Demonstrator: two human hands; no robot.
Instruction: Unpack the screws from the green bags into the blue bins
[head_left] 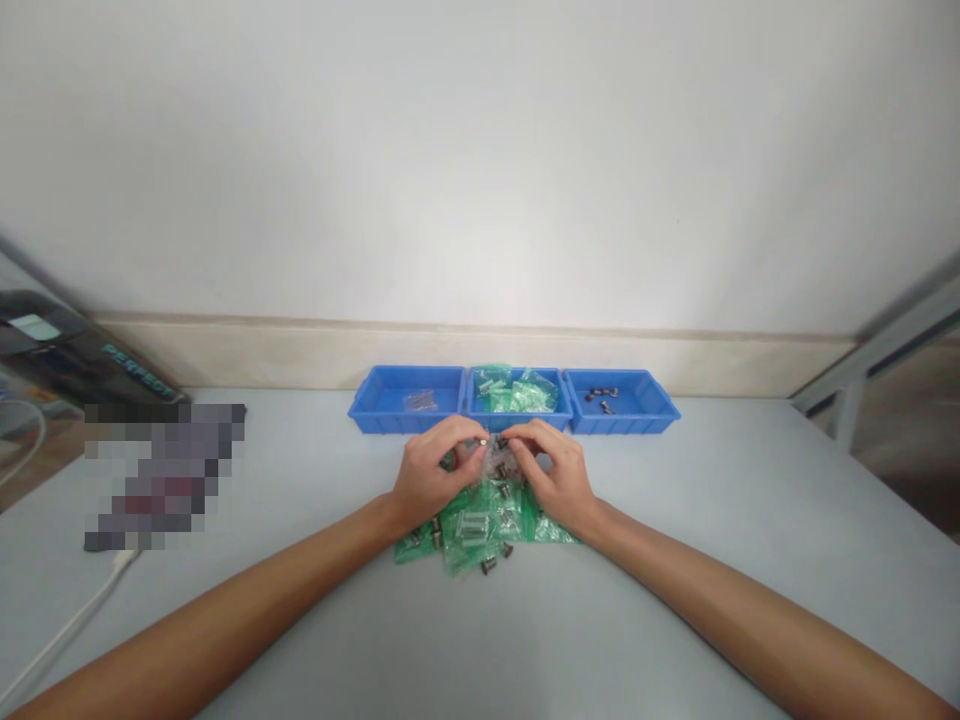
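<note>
My left hand [433, 472] and my right hand [553, 472] meet over a heap of small green plastic bags [480, 520] on the grey table [480, 640]. Both hands have their fingers pinched together on a small clear bag [495, 455] held between them, just above the heap. Small dark metal fittings [489, 566] lie loose among the bags. The bag's contents are too small to make out.
Three blue trays stand in a row behind the hands: the left tray [382, 400] holds a clear bag, the middle tray [517, 412] green bags, the right tray [645, 400] a few dark fittings. A white cable [67, 630] runs at the left, beside a blurred object.
</note>
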